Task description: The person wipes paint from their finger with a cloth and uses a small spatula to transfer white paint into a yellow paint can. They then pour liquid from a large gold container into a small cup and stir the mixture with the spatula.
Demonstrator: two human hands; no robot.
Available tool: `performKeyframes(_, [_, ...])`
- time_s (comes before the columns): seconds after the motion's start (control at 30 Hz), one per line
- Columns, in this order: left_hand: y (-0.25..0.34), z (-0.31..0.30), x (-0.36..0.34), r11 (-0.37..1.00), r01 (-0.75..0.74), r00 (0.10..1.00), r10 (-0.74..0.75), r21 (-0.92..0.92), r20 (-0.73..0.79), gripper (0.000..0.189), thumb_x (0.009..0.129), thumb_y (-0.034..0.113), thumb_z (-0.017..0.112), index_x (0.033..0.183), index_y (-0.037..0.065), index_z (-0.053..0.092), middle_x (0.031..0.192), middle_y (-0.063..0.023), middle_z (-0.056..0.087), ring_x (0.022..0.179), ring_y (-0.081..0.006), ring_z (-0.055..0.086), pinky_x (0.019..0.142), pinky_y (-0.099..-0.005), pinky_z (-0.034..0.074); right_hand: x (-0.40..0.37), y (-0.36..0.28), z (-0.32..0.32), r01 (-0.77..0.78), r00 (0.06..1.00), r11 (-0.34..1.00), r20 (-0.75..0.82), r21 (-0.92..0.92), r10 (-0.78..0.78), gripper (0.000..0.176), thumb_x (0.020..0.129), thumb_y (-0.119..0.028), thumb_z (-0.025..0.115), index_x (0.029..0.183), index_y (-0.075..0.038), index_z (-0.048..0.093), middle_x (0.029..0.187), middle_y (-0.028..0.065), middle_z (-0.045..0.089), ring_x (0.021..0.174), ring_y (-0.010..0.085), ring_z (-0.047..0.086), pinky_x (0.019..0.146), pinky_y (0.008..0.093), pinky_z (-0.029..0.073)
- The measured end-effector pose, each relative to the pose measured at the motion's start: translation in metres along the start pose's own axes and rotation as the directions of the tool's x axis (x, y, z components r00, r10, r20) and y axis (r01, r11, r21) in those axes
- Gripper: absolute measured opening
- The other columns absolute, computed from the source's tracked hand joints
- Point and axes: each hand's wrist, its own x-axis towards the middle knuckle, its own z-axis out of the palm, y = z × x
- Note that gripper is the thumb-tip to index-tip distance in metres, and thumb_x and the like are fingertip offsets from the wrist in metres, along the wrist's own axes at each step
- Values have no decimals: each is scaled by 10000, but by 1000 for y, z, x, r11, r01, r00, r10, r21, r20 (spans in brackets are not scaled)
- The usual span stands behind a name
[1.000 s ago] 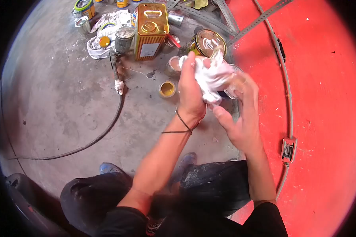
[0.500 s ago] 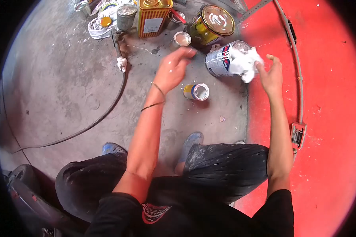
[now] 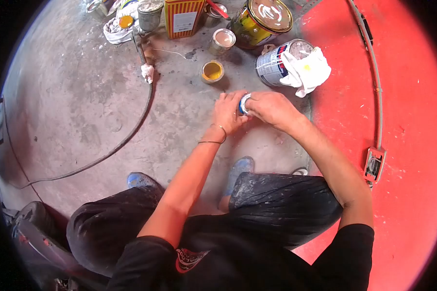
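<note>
A small paint can (image 3: 244, 104) with a blue band and pale rim is between my two hands, low over the concrete floor. My left hand (image 3: 229, 114) wraps its left side. My right hand (image 3: 272, 107) is closed at the rim on the other side, its fingertips partly hidden. Just beyond stands a cup of yellow-orange paint (image 3: 212, 72). To the right, a white cloth (image 3: 308, 70) with a yellow spot hangs over a large white and blue can (image 3: 271, 67).
At the back are a pinkish-beige paint can (image 3: 223, 39), a big yellow-black tin (image 3: 252, 30) and a striped square tin (image 3: 183, 22). A dark hose (image 3: 131, 138) curves across the floor at left. Red flooring (image 3: 344, 121) lies right, with a cable (image 3: 378, 106) on it.
My right hand has let go of the white cloth, which now rests on the large can. Both hands have come together on the small can. The yellow-orange paint cup has come into view.
</note>
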Motion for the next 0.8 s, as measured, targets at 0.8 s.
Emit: performKeyframes(0.8, [42,-43,25,983,-182,940,177,11,-290,866,642,169,946,1454,192,644,1459,-43,654,1241,-345,593,1058,-489,487,-30,-33,-43,-428,856,896,-262,122,445,205,929,-275,802,951,-74,768,910,147,731,843,375,741,752,526,574])
